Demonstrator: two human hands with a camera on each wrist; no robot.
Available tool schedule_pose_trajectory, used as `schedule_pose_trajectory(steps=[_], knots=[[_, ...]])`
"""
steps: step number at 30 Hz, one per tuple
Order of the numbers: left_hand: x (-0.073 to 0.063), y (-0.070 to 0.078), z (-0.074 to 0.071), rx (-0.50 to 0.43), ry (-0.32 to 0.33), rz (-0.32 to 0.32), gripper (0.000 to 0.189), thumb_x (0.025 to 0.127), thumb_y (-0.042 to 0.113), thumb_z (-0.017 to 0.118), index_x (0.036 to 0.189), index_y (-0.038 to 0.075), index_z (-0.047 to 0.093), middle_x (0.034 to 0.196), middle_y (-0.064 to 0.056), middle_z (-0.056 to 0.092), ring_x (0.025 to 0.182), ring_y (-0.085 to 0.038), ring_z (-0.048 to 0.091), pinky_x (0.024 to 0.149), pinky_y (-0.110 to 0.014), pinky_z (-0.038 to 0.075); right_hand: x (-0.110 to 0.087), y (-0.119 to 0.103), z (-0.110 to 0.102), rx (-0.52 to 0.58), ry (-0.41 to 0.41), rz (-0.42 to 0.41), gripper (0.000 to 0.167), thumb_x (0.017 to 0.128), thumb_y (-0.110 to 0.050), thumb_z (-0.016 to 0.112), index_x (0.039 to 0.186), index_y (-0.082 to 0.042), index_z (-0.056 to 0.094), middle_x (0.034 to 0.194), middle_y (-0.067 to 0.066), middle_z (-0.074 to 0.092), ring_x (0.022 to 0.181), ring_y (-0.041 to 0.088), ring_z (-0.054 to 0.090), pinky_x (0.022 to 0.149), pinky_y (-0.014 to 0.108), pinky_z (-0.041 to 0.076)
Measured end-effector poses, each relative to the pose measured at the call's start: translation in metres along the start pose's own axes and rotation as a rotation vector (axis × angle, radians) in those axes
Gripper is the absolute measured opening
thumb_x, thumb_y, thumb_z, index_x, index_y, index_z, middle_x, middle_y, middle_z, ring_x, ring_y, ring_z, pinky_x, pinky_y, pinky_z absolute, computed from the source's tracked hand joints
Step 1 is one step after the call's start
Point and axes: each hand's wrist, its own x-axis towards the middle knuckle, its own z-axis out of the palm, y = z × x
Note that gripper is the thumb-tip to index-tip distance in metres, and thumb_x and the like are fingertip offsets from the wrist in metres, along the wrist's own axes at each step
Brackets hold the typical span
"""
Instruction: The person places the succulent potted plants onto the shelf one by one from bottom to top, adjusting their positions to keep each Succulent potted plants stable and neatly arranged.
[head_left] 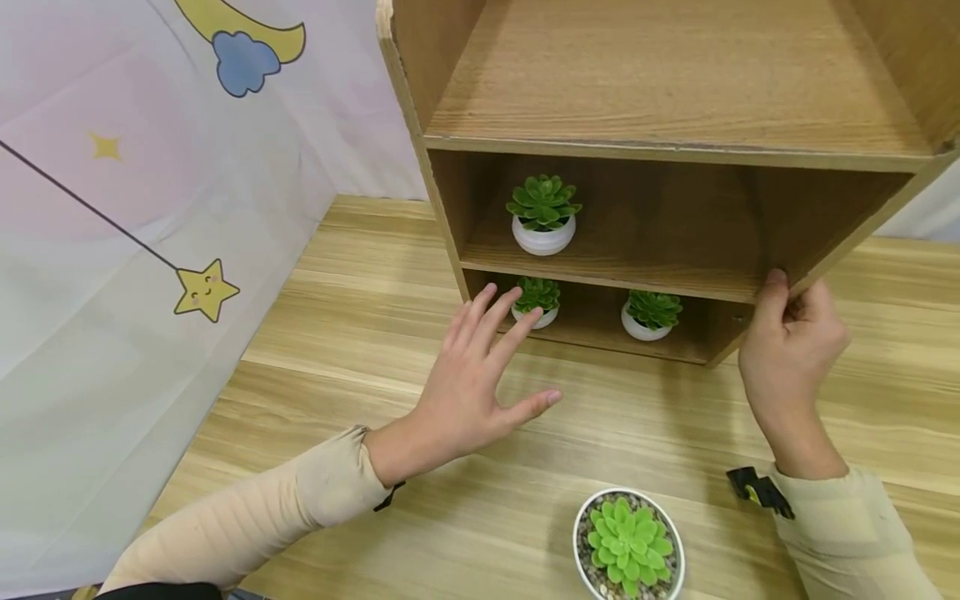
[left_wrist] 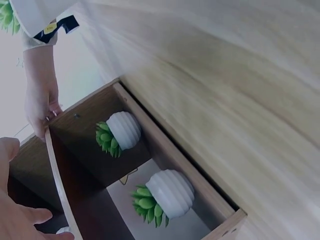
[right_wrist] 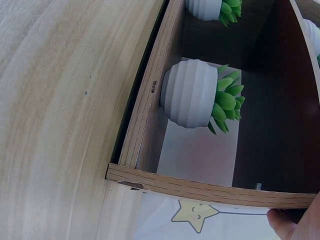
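Observation:
A wooden shelf unit (head_left: 675,152) stands on the table. At its right side panel, my right hand (head_left: 791,358) grips the edge beside the middle board, thumb on the inner face and fingers curled round the outside. My left hand (head_left: 468,387) is held out, fingers spread and holding nothing, before the lower left compartment. Its fingers overlap a potted succulent (head_left: 538,293) in the head view. Another succulent in a ribbed white pot (right_wrist: 190,95) stands on the same bottom level, to the right (head_left: 652,310). One more potted succulent (head_left: 544,237) sits above, on the middle board's left.
A bright green succulent (head_left: 628,546) in a round white pot with pebbles stands on the table (head_left: 487,533) in front of the unit. Pale fabric (head_left: 90,350) with a printed star (head_left: 206,290) hangs along the left and behind. The unit's top board (head_left: 660,75) rises toward me.

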Motion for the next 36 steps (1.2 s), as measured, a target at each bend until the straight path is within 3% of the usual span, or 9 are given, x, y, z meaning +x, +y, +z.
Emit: schedule_pose_trajectory(steps=[13,27,36], knots=[[-0.007,0.005,0.008,-0.033,-0.079,0.011,0.089,0.085,0.058,0.066,0.153,0.010,0.032,0.157,-0.011,0.027,0.145,-0.031,0.015,0.116,-0.050,0.013,0.001,-0.001,0.001,0.015,0.006,-0.008,0.026,0.096,-0.004,0.053,0.076,0.013,0.055,0.058,-0.011,0.041,0.052,0.000,0.034,0.050,0.012,0.025],[-0.014,0.008,0.015,-0.063,-0.148,0.046,0.097,0.078,0.061,0.073,0.151,0.011,0.034,0.157,-0.009,0.025,0.146,-0.030,0.013,0.113,-0.052,0.021,0.000,-0.002,0.000,0.015,-0.012,0.000,0.025,0.096,-0.004,0.052,0.079,0.013,0.057,0.059,-0.010,0.043,0.053,0.001,0.035,0.049,0.012,0.025],[-0.018,0.009,0.020,-0.054,-0.200,0.050,0.104,0.075,0.066,0.073,0.153,0.012,0.032,0.156,-0.010,0.028,0.146,-0.028,0.012,0.117,-0.046,0.010,0.000,-0.002,0.000,0.020,-0.006,-0.013,0.025,0.096,-0.004,0.052,0.078,0.013,0.056,0.059,-0.010,0.042,0.052,0.000,0.034,0.049,0.012,0.024]])
